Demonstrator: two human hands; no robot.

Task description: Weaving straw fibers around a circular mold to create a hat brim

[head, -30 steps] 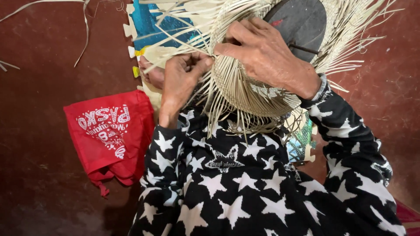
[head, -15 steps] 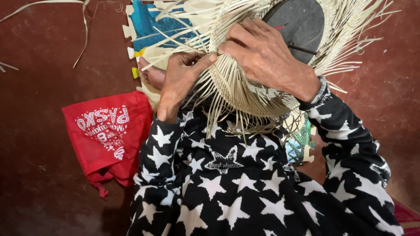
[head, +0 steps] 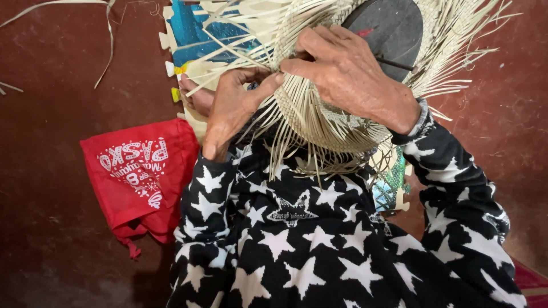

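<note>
A half-woven straw hat (head: 319, 122) of pale palm strips rests over a dark rounded form (head: 394, 28) on my lap. Loose strips fan out from its edge on all sides. My left hand (head: 234, 111) pinches thin strips at the hat's left edge between thumb and fingers. My right hand (head: 354, 74) lies over the top of the weave, fingers pressing and gripping strips beside the left thumb. Both sleeves are black with white stars.
A red cloth bag (head: 140, 171) with white print lies on the dark red floor at my left. A blue foam puzzle mat (head: 191, 28) lies under the hat. Loose palm strips (head: 105, 45) lie at the upper left.
My left hand has turned and drawn its fingers in, pinching strips closer to the right hand. The right hand stays pressed on the weave.
</note>
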